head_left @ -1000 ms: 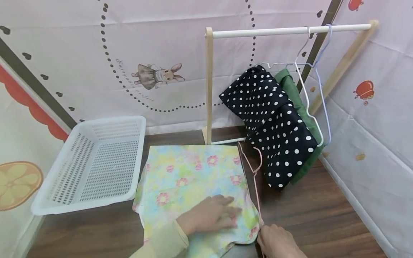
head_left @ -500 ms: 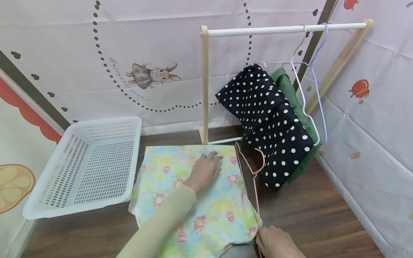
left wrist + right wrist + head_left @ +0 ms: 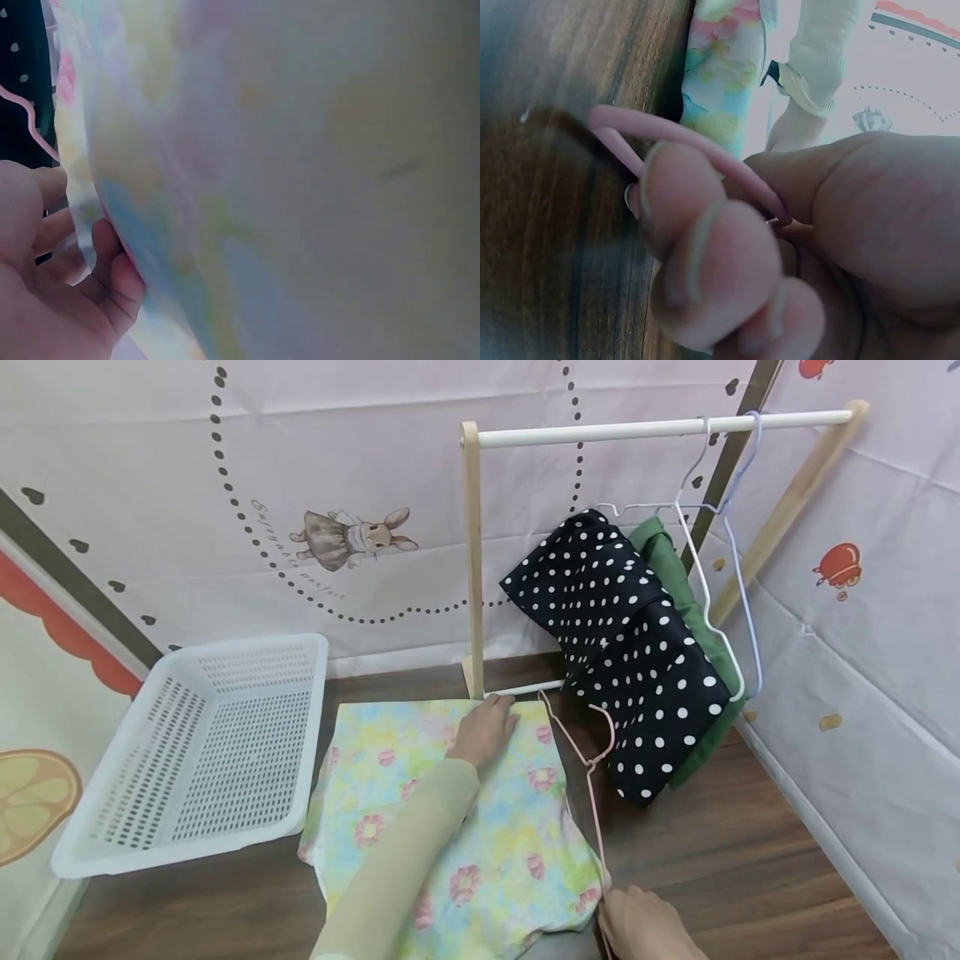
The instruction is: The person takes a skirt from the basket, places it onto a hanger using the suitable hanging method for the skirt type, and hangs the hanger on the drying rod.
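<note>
A pastel floral garment (image 3: 465, 827) lies spread flat on the dark wooden surface. At its far edge, my left hand (image 3: 483, 727) takes hold of the cloth. In the left wrist view its fingers (image 3: 124, 292) curl round the rim of the fabric (image 3: 172, 247). A pink clothes hanger (image 3: 595, 802) lies along the garment's right side, its hook pointing right. My right hand (image 3: 647, 925) grips the hanger's near end, and in the right wrist view the pink bar (image 3: 682, 139) runs through the curled fingers.
A white plastic basket (image 3: 318, 727) stands at the left. Behind is a rack with a white rail (image 3: 585, 437) on wooden posts. White and lilac hangers hang there beside a black polka-dot garment (image 3: 622, 652) and a green garment (image 3: 663, 556). Printed fabric walls enclose the space.
My left hand has slid forward from the garment's near middle to its far edge and now holds the fabric there. The right hand stays at the hanger's near end.
</note>
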### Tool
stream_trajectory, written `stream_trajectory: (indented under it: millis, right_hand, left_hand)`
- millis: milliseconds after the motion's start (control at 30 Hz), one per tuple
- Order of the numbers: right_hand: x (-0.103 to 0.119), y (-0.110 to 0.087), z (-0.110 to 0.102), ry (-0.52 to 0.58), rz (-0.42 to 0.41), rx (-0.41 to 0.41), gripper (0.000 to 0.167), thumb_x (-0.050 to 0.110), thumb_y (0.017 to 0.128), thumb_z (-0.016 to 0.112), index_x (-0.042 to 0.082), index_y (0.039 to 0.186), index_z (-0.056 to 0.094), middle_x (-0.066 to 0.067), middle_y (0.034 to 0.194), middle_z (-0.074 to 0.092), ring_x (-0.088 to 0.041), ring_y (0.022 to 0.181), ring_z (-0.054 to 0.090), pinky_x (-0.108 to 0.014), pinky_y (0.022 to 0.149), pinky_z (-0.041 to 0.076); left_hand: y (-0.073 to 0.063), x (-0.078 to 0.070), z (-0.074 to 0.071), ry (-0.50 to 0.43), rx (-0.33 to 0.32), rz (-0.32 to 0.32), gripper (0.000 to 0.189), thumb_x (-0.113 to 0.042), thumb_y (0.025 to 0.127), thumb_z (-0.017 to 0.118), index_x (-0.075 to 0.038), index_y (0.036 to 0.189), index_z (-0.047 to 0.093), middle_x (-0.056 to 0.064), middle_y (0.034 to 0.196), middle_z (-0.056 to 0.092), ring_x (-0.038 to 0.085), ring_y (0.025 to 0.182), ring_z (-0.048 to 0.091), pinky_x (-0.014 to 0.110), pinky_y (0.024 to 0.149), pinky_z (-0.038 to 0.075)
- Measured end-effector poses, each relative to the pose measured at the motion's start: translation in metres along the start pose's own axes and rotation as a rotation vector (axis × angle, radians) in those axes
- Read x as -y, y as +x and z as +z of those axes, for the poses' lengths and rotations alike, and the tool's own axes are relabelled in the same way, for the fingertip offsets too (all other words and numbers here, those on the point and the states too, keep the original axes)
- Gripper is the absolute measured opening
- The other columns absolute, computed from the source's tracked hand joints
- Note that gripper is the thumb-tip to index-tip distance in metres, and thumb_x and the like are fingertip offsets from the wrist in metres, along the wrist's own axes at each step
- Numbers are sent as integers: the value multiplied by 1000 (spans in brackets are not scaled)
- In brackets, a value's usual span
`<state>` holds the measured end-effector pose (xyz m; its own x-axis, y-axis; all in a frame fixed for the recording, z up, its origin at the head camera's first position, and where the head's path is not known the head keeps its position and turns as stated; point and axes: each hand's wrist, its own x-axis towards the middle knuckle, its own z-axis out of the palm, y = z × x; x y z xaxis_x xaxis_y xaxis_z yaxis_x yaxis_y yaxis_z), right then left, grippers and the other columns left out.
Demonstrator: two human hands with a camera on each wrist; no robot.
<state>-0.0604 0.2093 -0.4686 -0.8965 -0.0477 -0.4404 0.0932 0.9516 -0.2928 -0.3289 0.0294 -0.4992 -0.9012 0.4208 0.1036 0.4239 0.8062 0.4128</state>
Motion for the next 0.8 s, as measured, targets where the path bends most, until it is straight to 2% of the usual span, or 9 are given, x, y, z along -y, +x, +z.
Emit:
stream_trajectory:
  millis: [133,267,333,400,500,567,667,733,800]
  right_hand:
    - [0,0,0,13,-23,-2,27,15,87,63,11,63,52,-6,63,55,-28,59,56,-52,54,47]
    - [0,0,1,27,-42,-6,28,16,87,65,12,63,51,-4,61,52,-25,56,54,-49,53,46]
    - [0,0,2,33,-47,-17,29,17,87,66,12,63,50,-4,60,51,-25,56,53,-49,52,45]
    - [-1,0,2,30,-51,-39,28,17,87,67,11,64,52,-4,61,52,-26,57,54,-49,52,45]
    - [-1,-1,3,16,-49,-70,25,18,86,69,10,67,54,-5,63,55,-27,58,56,-50,52,46]
    - [-1,-1,3,9,-39,-72,24,18,86,70,9,69,55,-5,64,56,-27,59,57,-50,53,46]
    - [0,-1,3,4,-28,-64,23,18,85,71,8,70,57,-6,65,56,-28,61,57,-51,54,47]
    - [2,-1,4,6,-23,-52,21,18,86,71,8,71,59,-6,66,57,-29,61,58,-52,54,47]
    - [4,0,5,7,-20,-41,20,19,86,72,8,73,61,-7,67,58,-30,62,59,-52,54,48]
  left_hand:
    - [1,-1,1,22,2,-28,48,-40,100,53,-10,137,54,9,129,55,29,106,61,42,87,52]
    - [1,-1,-1,-11,20,-25,36,-39,99,53,-14,122,66,5,111,57,22,89,60,38,75,54]
    - [0,0,-4,-85,36,-18,29,-35,101,50,-14,110,67,3,102,54,19,82,56,36,71,51]
    - [-1,2,-9,-203,51,-12,25,-31,103,47,-11,98,62,3,95,51,18,78,51,35,69,48]
    - [-2,4,-15,-392,79,0,26,-25,105,43,-8,88,52,4,85,50,19,70,48,35,65,44]
    - [-1,5,-17,-455,92,4,27,-23,105,42,-7,85,49,5,77,50,19,65,47,35,62,44]
    - [1,5,-13,-412,86,5,27,-24,104,45,-5,88,53,7,73,55,21,63,52,36,62,47]
    - [3,3,-8,-307,68,-15,26,-27,103,48,-5,101,62,7,87,64,22,78,61,37,73,51]
    - [5,-1,-3,-199,49,-48,30,-30,102,51,-7,114,65,8,103,69,24,93,65,39,83,52]
